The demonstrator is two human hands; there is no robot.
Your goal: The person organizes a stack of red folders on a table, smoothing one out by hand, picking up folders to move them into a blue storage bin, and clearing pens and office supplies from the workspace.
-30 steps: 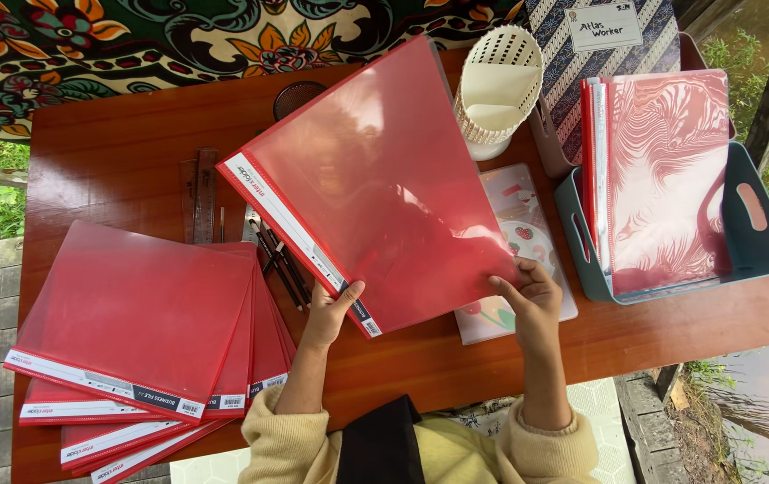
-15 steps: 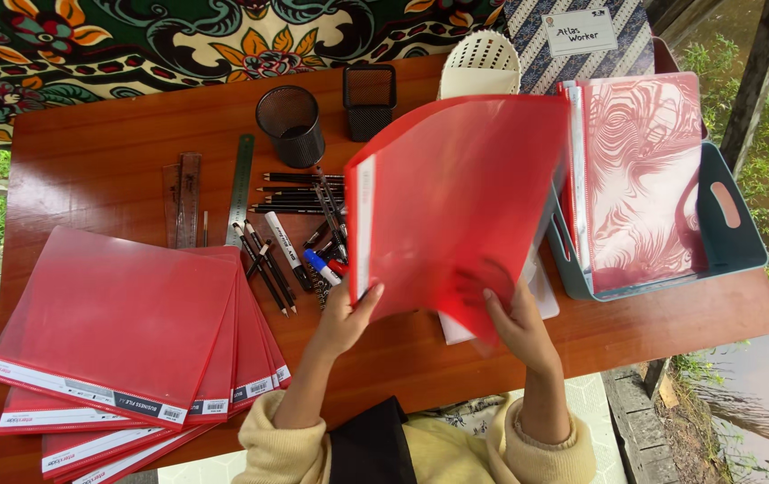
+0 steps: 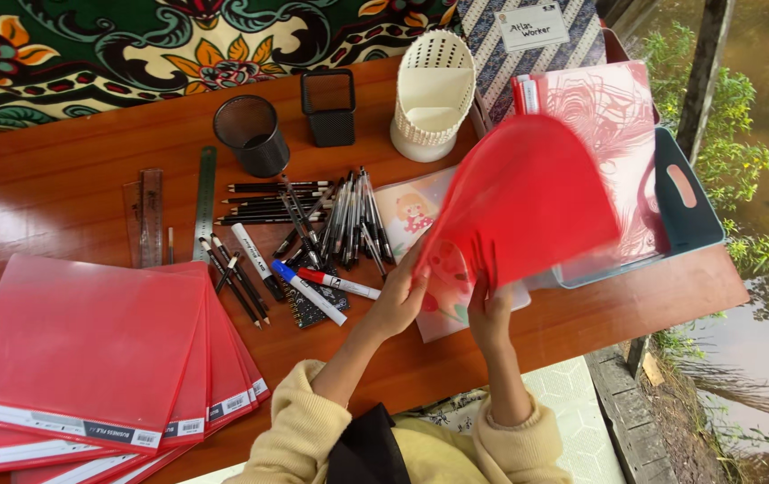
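Translucent red plastic folder [image 3: 528, 202], bowed, long axis toward 1 o'clock; we clamp its near corner with left hand [image 3: 398, 300] and right hand [image 3: 490, 314], teal tray [image 3: 689, 202] beyond.

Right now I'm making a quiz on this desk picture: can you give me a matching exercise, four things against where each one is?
Things:
1. red folder
2. stack of red folders
3. white slotted pen holder
4. steel ruler

Places:
A. lying flat beside the brown rulers
B. fanned out at the table's near left corner
C. bent in an arc, gripped by both hands
D. standing at the table's far side, right of the two black mesh cups

Pairs: 1-C, 2-B, 3-D, 4-A
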